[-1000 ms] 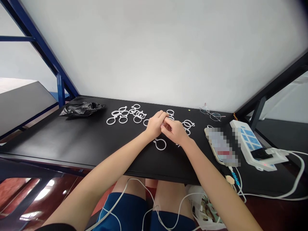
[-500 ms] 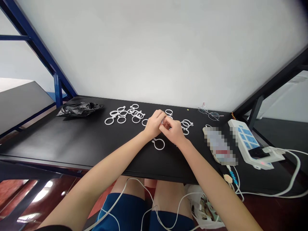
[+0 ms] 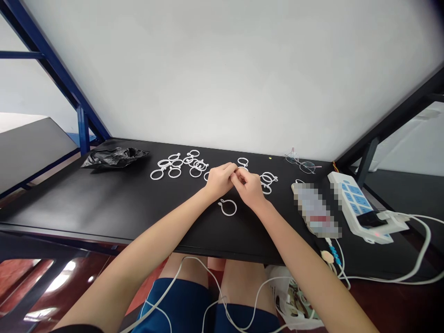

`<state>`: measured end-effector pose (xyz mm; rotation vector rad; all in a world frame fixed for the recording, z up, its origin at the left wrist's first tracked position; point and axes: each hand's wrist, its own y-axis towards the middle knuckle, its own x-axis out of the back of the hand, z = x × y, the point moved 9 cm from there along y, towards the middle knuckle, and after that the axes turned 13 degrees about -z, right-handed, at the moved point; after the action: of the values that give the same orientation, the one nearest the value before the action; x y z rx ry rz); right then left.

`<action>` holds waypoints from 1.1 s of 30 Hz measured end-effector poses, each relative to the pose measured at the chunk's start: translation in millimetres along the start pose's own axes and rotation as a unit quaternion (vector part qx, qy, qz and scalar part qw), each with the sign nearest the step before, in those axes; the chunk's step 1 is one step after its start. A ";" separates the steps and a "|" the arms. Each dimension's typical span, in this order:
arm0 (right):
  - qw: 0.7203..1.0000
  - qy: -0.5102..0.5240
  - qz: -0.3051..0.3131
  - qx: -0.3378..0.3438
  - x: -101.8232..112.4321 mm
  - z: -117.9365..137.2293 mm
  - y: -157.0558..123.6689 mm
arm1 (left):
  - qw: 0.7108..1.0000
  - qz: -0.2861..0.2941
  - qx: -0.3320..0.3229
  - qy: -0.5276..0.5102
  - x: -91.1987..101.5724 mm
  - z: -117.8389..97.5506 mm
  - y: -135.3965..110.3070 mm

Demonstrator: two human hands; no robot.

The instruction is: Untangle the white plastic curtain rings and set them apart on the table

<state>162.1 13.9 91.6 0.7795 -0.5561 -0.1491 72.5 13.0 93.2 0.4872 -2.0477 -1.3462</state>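
My left hand [image 3: 219, 180] and my right hand [image 3: 249, 187] meet over the middle of the black table, fingertips pressed together. Both are closed in a pinch, and whatever lies between the fingers is hidden. Just below them a single white plastic ring [image 3: 236, 208] with a small clasp-like end lies flat. Left of my left hand spreads a loose cluster of several similar white rings [image 3: 157, 179]. A smaller group of white rings [image 3: 266, 173] lies beside my right hand. Behind the fingers is another white ring [image 3: 243, 158], with one more partly covered.
A crumpled black plastic bag [image 3: 116, 158] lies at the far left of the table [image 3: 104, 203]. To the right are eyeglasses [image 3: 307, 167], a phone [image 3: 315, 210] with a cable, and a white power strip [image 3: 355, 208]. White cables [image 3: 391, 280] trail across the right side and my lap.
My fingers have drawn closer together, and the small gap that showed between the hands has narrowed. The rings on the table lie as before.
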 end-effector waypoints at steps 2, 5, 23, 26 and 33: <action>1.000 0.003 0.003 -0.002 -0.8 -0.3 -0.3 | 1.000 0.005 0.007 -0.001 -0.8 1.2 -0.7; 1.000 0.000 0.000 -0.007 -0.9 -1.9 -0.3 | 1.000 0.012 0.016 -0.004 -2.4 2.6 -2.0; 0.999 -0.037 0.016 -0.010 -2.5 -4.5 0.0 | 1.000 0.005 -0.020 0.019 -3.5 -3.7 -3.1; 0.999 -0.035 0.017 -0.012 -2.4 -5.0 0.4 | 1.000 0.023 -0.007 0.019 -6.7 -0.8 -4.4; 0.999 -0.031 0.018 -0.016 -2.6 -5.5 0.9 | 0.998 0.052 0.005 0.027 -12.6 3.2 -7.2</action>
<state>162.7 18.9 88.0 0.7352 -0.6244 -0.1485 79.3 19.9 82.0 0.4111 -2.0087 -1.2497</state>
